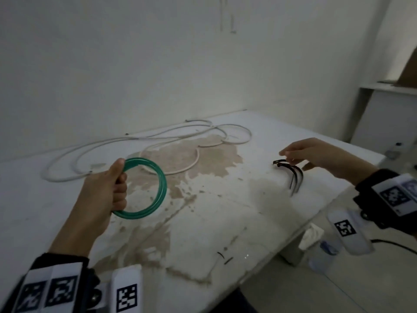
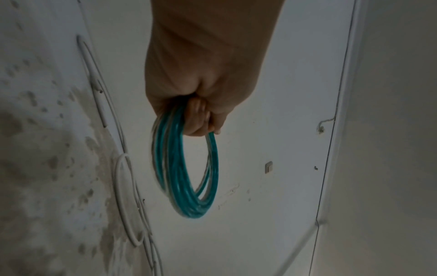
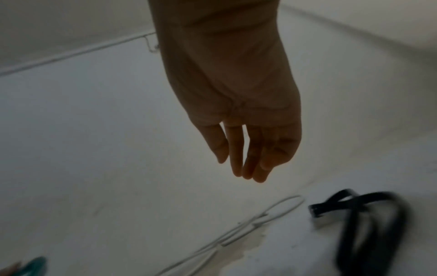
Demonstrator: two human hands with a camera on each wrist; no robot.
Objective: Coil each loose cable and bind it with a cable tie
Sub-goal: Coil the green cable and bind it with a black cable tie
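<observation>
1. The left hand [image 1: 106,190] is clenched around the green cable [image 1: 155,188], judged to keep its glossy round loops stacked for binding.
2. The right hand [image 1: 316,154], fingers relaxed and empty, hovers over the black cable ties [image 1: 293,175], thin curved strips.
3. The white cable [image 1: 158,138] lies loose on the stained table [image 1: 225,222].

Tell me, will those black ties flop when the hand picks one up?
Probably they bend but spring back: the black cable ties lie in smooth curves on the table, not limp. They look thin, so likely light. Bunched together, several may lift at once under the open right hand.
</observation>
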